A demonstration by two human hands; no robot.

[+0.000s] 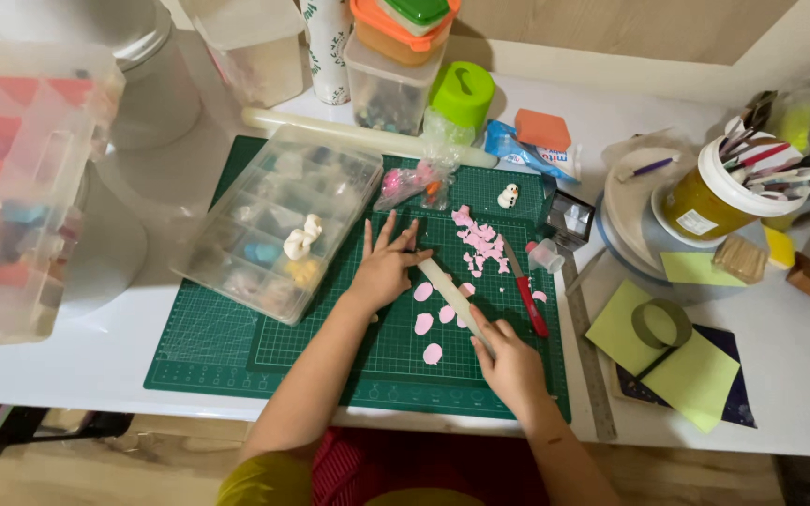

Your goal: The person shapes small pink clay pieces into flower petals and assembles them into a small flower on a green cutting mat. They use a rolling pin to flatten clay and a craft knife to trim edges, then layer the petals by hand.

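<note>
Left hand (384, 270) lies flat with fingers spread, right hand (510, 361) curled closed, both forearms angling inward.

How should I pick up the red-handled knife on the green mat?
Probably by the red handle, the lower part of the knife, coming from above on the right side. It lies flat, the blade end pointing up toward the pile of pink scraps, and the right hand is beside the handle end, so the blade stays away from your fingers.

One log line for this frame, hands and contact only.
left hand: palm on small roller | right hand: on roller's near end | roller: over pink clay pieces on green cutting mat
</note>
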